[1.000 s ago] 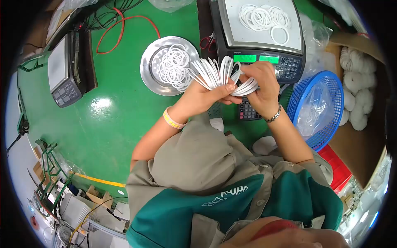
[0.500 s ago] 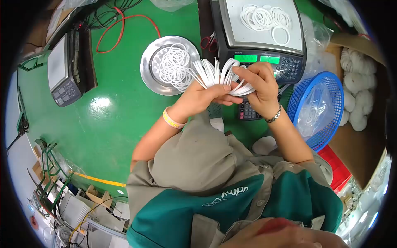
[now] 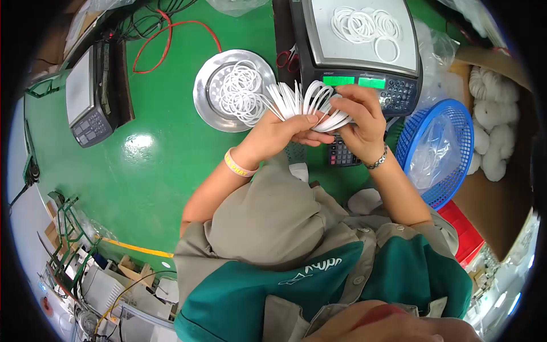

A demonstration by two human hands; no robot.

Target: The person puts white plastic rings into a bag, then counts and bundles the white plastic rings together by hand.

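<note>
A fanned bundle of thin white rings (image 3: 288, 101) is held between both hands, just below the display of a scale. My left hand (image 3: 285, 132) is closed round the lower part of the bundle, thumb on top. My right hand (image 3: 363, 117) grips the bundle's right end, with its fingers bent over the rings. Left of the hands, a round metal plate (image 3: 206, 107) holds a loose pile of white rings (image 3: 241, 94). More white rings (image 3: 359, 25) lie on the pan of the scale (image 3: 407, 60), one of them a little apart from the others.
A calculator (image 3: 342, 153) sits partly under my right hand. Red-handled scissors (image 3: 286, 60) lie beside the scale. At the right are a blue basket (image 3: 468, 145) with clear plastic and a cardboard box (image 3: 484, 211) with white bundles. A second scale (image 3: 82, 91) stands at the left.
My right hand's fingers have shifted slightly along the rings, and the right part of the bundle is spread into a wider loop. My left hand has hardly moved.
</note>
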